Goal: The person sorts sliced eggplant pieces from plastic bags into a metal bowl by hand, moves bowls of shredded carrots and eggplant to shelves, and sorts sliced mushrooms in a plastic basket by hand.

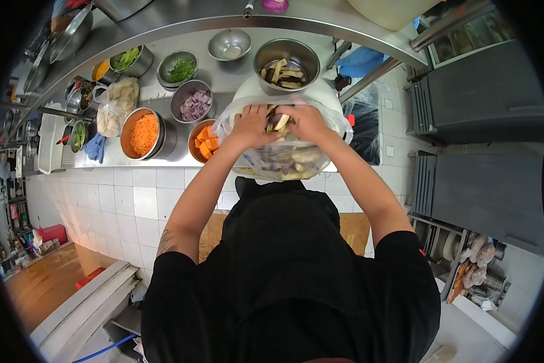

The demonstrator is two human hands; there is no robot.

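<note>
The plastic bag (284, 163) lay at the front edge of the counter (227, 77) near the right corner, long axis left to right, mouth upward. The left hand (253, 126), half open, rested against the vegetable strips (279, 123), mixed in direction; the right hand (306, 123), partly closed, held some

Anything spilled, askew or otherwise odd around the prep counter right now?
I see no spill or damage: the shredded carrot and chopped onion sit within their bowls. Slightly untidy is the blue cloth, bunched near the counter's front edge beside a filled plastic bag rather than folded away.
</note>
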